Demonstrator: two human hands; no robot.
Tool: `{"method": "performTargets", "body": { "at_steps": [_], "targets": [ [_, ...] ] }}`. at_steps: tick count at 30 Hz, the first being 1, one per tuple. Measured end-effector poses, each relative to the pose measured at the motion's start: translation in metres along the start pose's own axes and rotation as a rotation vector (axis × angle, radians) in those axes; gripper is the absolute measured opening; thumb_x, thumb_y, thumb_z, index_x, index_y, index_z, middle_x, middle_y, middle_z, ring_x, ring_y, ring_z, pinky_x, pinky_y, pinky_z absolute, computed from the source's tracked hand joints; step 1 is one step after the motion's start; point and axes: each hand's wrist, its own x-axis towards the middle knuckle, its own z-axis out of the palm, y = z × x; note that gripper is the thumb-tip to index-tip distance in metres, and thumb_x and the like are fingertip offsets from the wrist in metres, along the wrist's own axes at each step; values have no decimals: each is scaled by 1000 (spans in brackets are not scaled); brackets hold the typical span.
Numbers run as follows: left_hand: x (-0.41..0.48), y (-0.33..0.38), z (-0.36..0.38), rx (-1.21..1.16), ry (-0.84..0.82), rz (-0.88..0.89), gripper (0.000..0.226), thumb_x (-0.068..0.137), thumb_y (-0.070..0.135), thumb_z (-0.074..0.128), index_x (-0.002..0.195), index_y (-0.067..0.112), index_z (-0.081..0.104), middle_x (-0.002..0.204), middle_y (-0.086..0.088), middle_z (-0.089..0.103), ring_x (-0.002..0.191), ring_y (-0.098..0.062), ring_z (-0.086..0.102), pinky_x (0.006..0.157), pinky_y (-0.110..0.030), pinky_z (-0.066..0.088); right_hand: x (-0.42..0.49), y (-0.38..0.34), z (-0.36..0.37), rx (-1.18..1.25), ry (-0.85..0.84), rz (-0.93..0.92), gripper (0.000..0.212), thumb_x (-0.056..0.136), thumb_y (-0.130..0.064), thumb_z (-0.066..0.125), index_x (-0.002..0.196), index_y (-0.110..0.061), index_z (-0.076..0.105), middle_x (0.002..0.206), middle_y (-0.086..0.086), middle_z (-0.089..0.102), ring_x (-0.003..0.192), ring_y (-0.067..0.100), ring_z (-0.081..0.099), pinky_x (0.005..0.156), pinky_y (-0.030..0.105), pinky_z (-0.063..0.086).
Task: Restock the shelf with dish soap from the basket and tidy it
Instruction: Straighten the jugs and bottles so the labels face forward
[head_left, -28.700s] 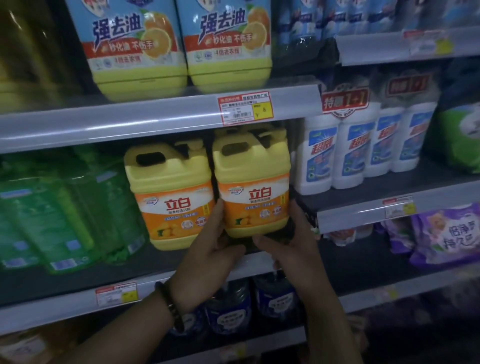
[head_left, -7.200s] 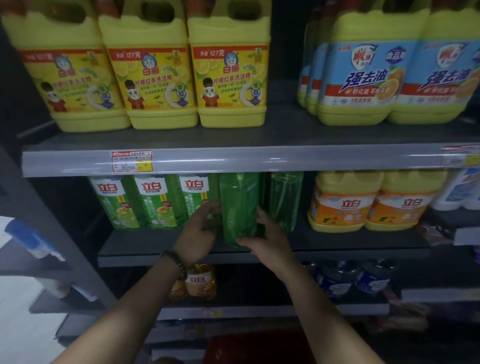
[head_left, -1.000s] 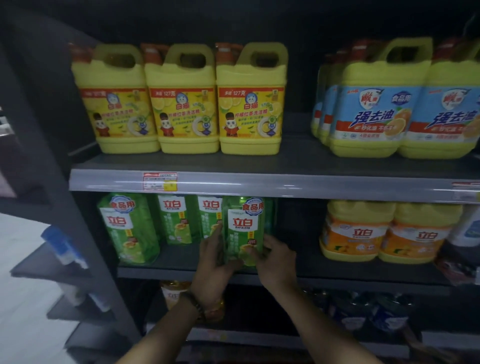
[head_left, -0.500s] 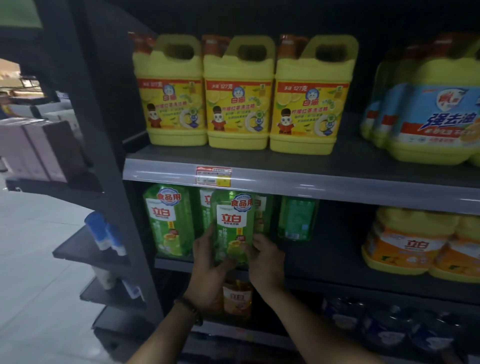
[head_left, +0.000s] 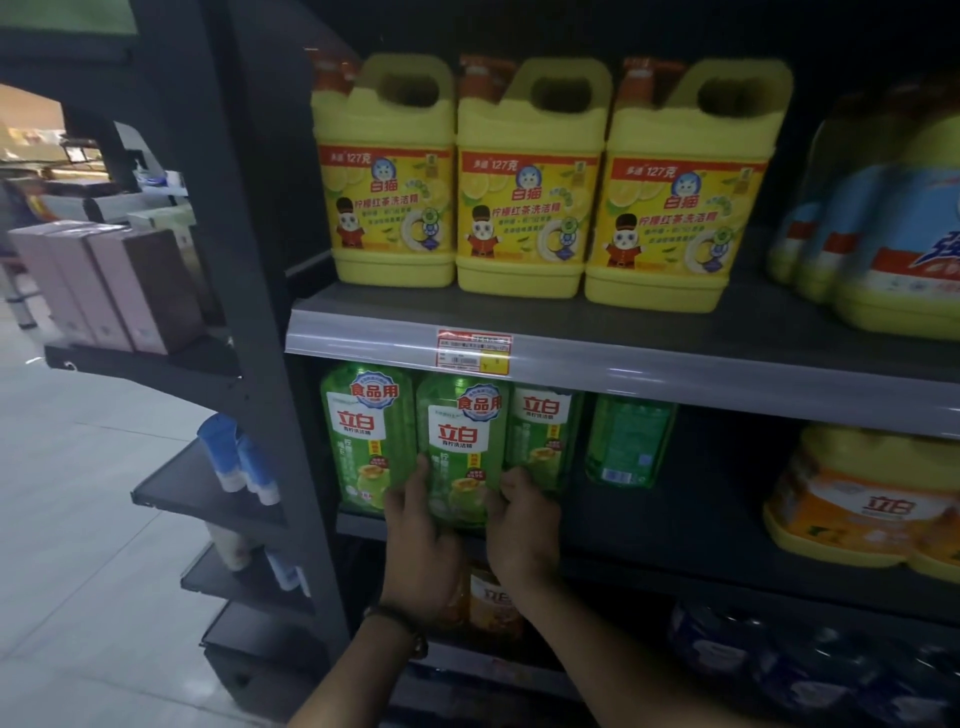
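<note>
Wrists came up from the bottom of the view, a dark bracelet (head_left: 400, 626) on the left one. My left hand (head_left: 418, 551) and right hand (head_left: 522, 535) were clamped on either flank of one green dish soap bottle (head_left: 460, 452), fingers wrapped round its lower body, so the bottle stood between my palms with both hands about equally near it. Its long axis ran straight up and down, label facing me, and its base sat at the front lip of the middle shelf (head_left: 675, 551). That was the relation my next move hung on: the bottle lay directly ahead of my grip, and I judged it needed only a short push back and a nudge left to line up.

Just beside it on the left stood a matching green bottle (head_left: 363, 436), touching or nearly so. Behind and to the right a third green bottle (head_left: 543, 441) sat deeper on the shelf, and further right a fourth (head_left: 626, 441) showed its back label, turned away from the aisle. I judged that one wanted turning round. Beyond a gap, orange-labelled yellow jugs (head_left: 857, 509) filled the right end.

Below my hands an amber bottle (head_left: 493, 603) showed on the lower shelf. Above, past the price tag (head_left: 474, 352) on the rail, three yellow jugs (head_left: 530, 182) stood in a tidy row, with blue-labelled ones (head_left: 883, 234) to their right. No basket was in view.
</note>
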Motion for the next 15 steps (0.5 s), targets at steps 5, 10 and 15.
{"method": "performTargets", "body": {
  "at_steps": [5, 10, 15],
  "targets": [
    [1, 0, -3, 26, 12, -18, 78, 84, -17, 50, 157, 6, 35, 132, -1, 32, 116, -19, 41, 104, -32, 39, -5, -13, 2, 11, -29, -4, 23, 102, -14, 68, 88, -22, 51, 99, 7, 72, 95, 21, 69, 74, 25, 45],
    [0, 3, -8, 36, -35, -29, 83, 84, -17, 50, 161, 7, 30, 135, -5, 32, 117, -22, 43, 100, -24, 37, -6, -15, 2, 71, -48, 37, 15, 102, -14, 68, 94, -23, 59, 105, 2, 74, 100, 18, 69, 80, 25, 50],
    [-5, 5, -4, 32, 66, -43, 74, 90, -6, 57, 158, 15, 37, 136, -2, 39, 118, -19, 47, 98, -29, 42, 3, 3, -15, 53, -291, -7, 22, 104, -3, 55, 105, -25, 59, 110, -2, 69, 107, 17, 66, 81, 26, 49]
  ]
}}
